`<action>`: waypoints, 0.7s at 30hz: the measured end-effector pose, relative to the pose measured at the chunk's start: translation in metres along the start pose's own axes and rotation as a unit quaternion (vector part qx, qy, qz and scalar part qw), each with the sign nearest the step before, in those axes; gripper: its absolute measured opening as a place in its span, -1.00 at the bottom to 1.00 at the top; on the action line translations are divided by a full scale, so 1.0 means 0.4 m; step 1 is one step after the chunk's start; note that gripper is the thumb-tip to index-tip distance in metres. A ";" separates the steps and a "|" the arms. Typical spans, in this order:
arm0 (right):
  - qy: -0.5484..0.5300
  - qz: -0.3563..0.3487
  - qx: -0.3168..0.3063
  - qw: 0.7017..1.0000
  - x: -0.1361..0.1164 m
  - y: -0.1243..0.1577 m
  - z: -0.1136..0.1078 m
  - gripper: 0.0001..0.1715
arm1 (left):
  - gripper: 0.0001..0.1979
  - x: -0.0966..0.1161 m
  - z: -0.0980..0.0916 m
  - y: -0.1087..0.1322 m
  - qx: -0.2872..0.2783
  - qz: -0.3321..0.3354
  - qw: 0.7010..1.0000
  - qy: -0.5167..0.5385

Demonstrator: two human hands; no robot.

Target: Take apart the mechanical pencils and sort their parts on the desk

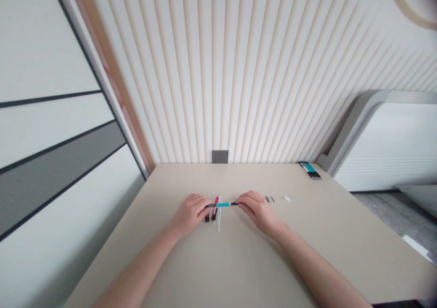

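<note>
At the middle of the beige desk (239, 262), the left hand (189, 214) and right hand (257, 210) pinch opposite ends of a teal-and-black pen (221, 204), its long axis lying crosswise. Beneath it lie red pen parts (215, 207) and white refill tubes (219, 219); beyond, small black pieces (269, 199) and a row of teal pens (310, 170).

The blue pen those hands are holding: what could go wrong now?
The teal-and-black pen is gripped at both ends by the left hand and the right hand. If it slipped, it might knock the red pen and thin white rods lying beneath it out of place. The right hand also sits close to the small dark pieces, so a sideways move could bump them, and they might be easy to lose.
</note>
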State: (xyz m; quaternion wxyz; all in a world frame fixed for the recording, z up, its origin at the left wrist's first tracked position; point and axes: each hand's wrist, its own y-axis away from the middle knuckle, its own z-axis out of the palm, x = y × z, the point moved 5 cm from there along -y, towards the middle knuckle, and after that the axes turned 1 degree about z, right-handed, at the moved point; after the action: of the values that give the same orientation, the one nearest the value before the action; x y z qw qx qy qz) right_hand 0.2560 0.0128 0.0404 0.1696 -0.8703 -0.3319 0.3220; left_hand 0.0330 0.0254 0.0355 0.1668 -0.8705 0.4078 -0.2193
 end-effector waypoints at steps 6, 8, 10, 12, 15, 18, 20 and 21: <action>-0.062 -0.002 0.023 0.998 -0.021 0.002 0.017 -0.80 | -0.88 -0.001 0.016 0.004 -0.017 0.003 1.000 0.027; -0.075 0.013 0.033 0.997 -0.015 0.006 0.021 -0.81 | -0.88 -0.001 0.016 0.005 -0.009 0.003 0.999 0.036; -0.086 0.042 0.042 0.995 -0.004 0.011 0.023 -0.81 | -0.87 0.000 0.014 0.007 0.004 0.008 0.999 0.043; -0.096 0.072 0.047 0.992 0.008 0.015 0.026 -0.79 | -0.87 0.003 0.012 0.007 0.014 0.016 0.999 0.047; -0.111 0.111 0.045 0.987 0.022 0.019 0.031 -0.76 | -0.87 0.010 0.009 0.006 0.021 0.028 0.998 0.046; -0.137 0.144 0.026 0.980 0.026 0.019 0.039 -0.72 | -0.87 0.015 0.002 0.002 0.024 0.034 0.998 0.037; -0.151 0.156 0.006 0.976 0.023 0.018 0.046 -0.69 | -0.86 0.014 -0.005 -0.002 0.026 0.026 0.999 0.022; -0.153 0.157 -0.002 0.976 0.019 0.017 0.047 -0.68 | -0.86 0.011 -0.008 -0.003 0.029 0.017 0.999 0.012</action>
State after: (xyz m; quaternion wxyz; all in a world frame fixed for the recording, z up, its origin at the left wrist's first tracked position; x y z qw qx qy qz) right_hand 0.2508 0.0148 0.0196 0.0626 -0.8524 -0.2133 0.4733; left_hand 0.0347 0.0223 0.0401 0.1911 -0.8552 0.4183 -0.2390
